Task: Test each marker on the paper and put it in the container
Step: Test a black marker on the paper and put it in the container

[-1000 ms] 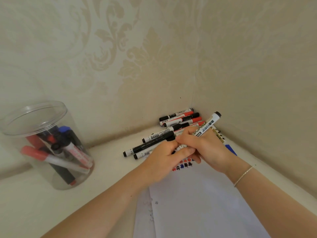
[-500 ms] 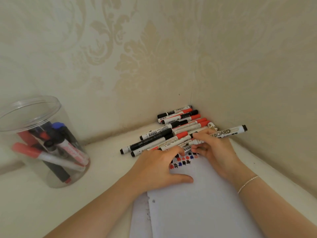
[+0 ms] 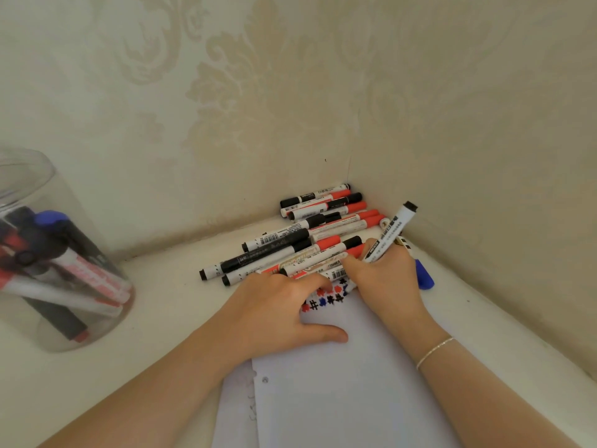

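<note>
My right hand (image 3: 386,279) grips a white marker with a black end (image 3: 392,232), tilted up to the right with its tip down at the top of the white paper (image 3: 349,383). Small red, blue and black test marks (image 3: 326,297) sit in a row there. My left hand (image 3: 274,313) lies flat on the paper's top left part, fingers spread, holding it down. A pile of black and red capped markers (image 3: 307,240) lies just beyond both hands in the corner. The clear round container (image 3: 48,253) stands at the far left with several markers inside.
Patterned walls (image 3: 290,108) meet in a corner right behind the pile. A blue cap or marker end (image 3: 424,276) lies to the right of my right hand. A second sheet (image 3: 235,405) peeks out under the paper's left edge.
My hands came apart from the marker. The left hand dropped flat on the paper; the right hand swung the marker from lying sideways to steeply tilted, tip at the marks.
</note>
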Demonstrator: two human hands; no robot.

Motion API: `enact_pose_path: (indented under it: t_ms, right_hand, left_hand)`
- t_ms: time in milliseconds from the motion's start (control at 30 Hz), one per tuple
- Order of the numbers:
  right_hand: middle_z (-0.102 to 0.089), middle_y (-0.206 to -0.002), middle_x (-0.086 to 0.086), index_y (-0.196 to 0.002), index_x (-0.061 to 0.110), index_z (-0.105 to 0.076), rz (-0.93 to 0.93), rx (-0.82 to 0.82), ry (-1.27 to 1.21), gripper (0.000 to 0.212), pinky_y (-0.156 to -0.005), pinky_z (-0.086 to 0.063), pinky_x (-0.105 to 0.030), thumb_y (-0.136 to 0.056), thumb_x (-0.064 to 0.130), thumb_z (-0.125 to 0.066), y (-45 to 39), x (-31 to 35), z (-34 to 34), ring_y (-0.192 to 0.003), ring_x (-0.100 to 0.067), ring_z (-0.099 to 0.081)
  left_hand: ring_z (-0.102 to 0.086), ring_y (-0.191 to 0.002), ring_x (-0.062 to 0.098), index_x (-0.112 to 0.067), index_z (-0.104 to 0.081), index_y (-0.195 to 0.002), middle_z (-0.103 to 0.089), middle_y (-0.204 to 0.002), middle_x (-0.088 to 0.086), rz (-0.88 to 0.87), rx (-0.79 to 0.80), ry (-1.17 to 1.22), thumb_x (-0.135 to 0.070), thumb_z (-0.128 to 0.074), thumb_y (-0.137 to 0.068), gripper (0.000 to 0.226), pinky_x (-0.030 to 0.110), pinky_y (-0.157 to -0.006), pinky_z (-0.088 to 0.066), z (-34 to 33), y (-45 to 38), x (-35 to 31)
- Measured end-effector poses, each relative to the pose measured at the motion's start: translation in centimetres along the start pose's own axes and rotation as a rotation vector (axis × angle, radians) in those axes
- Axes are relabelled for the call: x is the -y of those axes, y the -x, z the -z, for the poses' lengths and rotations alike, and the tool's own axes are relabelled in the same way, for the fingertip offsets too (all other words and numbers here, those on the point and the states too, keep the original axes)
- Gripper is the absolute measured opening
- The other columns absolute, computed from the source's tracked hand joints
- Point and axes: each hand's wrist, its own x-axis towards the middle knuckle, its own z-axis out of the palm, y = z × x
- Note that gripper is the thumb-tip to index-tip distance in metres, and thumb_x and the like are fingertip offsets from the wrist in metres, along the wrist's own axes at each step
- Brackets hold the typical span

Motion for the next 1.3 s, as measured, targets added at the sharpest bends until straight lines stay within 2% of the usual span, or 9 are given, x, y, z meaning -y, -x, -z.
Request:
enact_pose_path:
  t_ms: [167, 333, 433, 500, 700, 900, 1033, 1200, 1300]
  right_hand:
    - [-0.044, -0.047, 0.003, -0.053, 0.013, -0.035, 0.011, 0.002, 0.026, 0.041, -0.039, -0.036, -0.013, -0.081, -0.002, -0.061, 0.1, 0.2, 0.1, -0.037, -0.002, -0.04]
    - [-0.055, -0.058, -0.021, -0.057, 0.002, -0.046, 0.013, 0.027, 0.031, 0.03, -0.052, -0.048, -0.032, -0.081, 0.0, -0.064, 0.1, 0.1, 0.1, -0.054, -0.021, -0.053]
    - [-0.048, -0.043, 0.007, -0.053, 0.014, -0.038, 0.031, 0.021, 0.037, 0.041, -0.041, -0.039, -0.015, -0.083, -0.002, -0.061, 0.3, 0.2, 0.0, -0.04, -0.003, -0.045]
    - [-0.046, -0.037, 0.012, -0.054, 0.013, -0.037, 0.006, 0.019, 0.018, 0.04, -0.038, -0.036, -0.011, -0.082, -0.003, -0.06, 0.2, 0.2, 0.2, -0.035, 0.0, -0.044]
    - [-0.055, -0.059, -0.012, -0.056, 0.01, -0.043, -0.005, 0.031, 0.024, 0.034, -0.049, -0.046, -0.024, -0.082, 0.001, -0.063, 0.2, 0.1, 0.2, -0.053, -0.018, -0.053]
    - [-0.048, -0.051, -0.004, -0.055, 0.01, -0.041, 0.005, -0.015, 0.037, 0.035, -0.041, -0.039, -0.017, -0.081, 0.0, -0.062, 0.1, 0.1, 0.2, -0.042, -0.006, -0.043]
    - [-0.047, -0.057, -0.013, -0.056, 0.01, -0.039, 0.002, 0.01, 0.043, 0.036, -0.055, -0.049, -0.032, -0.081, -0.003, -0.06, 0.1, 0.2, 0.2, -0.055, -0.02, -0.048]
    - [-0.055, -0.049, -0.004, -0.063, 0.008, -0.047, -0.076, 0.008, -0.386, 0.029, -0.034, -0.032, -0.018, -0.081, 0.006, -0.07, 0.1, 0.7, 1.3, -0.033, -0.008, -0.038]
    - [-0.062, -0.059, -0.007, -0.07, 0.005, -0.054, -0.1, 0.163, -0.685, 0.018, -0.041, -0.044, -0.022, -0.079, 0.013, -0.067, 0.2, 1.2, 1.7, -0.042, -0.013, -0.05]
  left_hand:
    - [-0.045, -0.065, 0.003, -0.046, -0.045, -0.127, -0.042, -0.058, -0.013, -0.012, 0.005, -0.006, -0.087, -0.042, -0.067, 0.072, 0.013, -0.052, -0.025, 0.1, 0.0, 0.0]
    - [-0.043, -0.063, 0.004, -0.044, -0.045, -0.128, -0.038, -0.056, -0.014, -0.019, 0.004, -0.022, -0.086, -0.043, -0.069, 0.072, 0.012, -0.05, -0.023, 0.2, 0.0, -0.1]
    - [-0.043, -0.062, 0.005, -0.044, -0.045, -0.127, -0.039, -0.056, -0.014, -0.022, 0.003, -0.022, -0.086, -0.043, -0.069, 0.072, 0.012, -0.05, -0.023, 0.2, 0.1, -0.1]
    - [-0.043, -0.06, 0.005, -0.044, -0.045, -0.127, -0.039, -0.056, -0.013, -0.025, 0.006, -0.022, -0.086, -0.042, -0.069, 0.072, 0.013, -0.05, -0.024, 0.2, 0.1, 0.0]
    - [-0.043, -0.06, 0.006, -0.044, -0.046, -0.127, -0.038, -0.055, -0.013, -0.025, 0.003, -0.03, -0.085, -0.043, -0.069, 0.071, 0.013, -0.049, -0.024, 0.1, 0.1, 0.0]
    - [-0.046, -0.06, 0.005, -0.044, -0.045, -0.127, -0.041, -0.055, -0.012, -0.026, 0.013, -0.023, -0.085, -0.043, -0.069, 0.071, 0.013, -0.051, -0.026, -0.2, 0.0, 0.2]
    - [-0.047, -0.061, 0.005, -0.044, -0.045, -0.126, -0.043, -0.057, -0.012, -0.03, -0.009, -0.02, -0.086, -0.042, -0.069, 0.071, 0.013, -0.051, -0.027, -0.4, 0.1, 0.3]
    - [-0.05, -0.056, 0.008, -0.044, -0.027, -0.116, -0.052, -0.063, -0.008, -0.031, -0.073, 0.208, -0.066, -0.047, -0.083, 0.045, 0.019, -0.051, -0.035, -0.6, 0.5, 0.0]
    - [-0.053, -0.062, 0.013, -0.045, -0.022, -0.111, -0.056, -0.081, -0.008, -0.027, -0.096, 0.461, -0.032, -0.04, -0.092, 0.029, 0.031, -0.054, -0.042, -0.6, 0.5, -0.1]
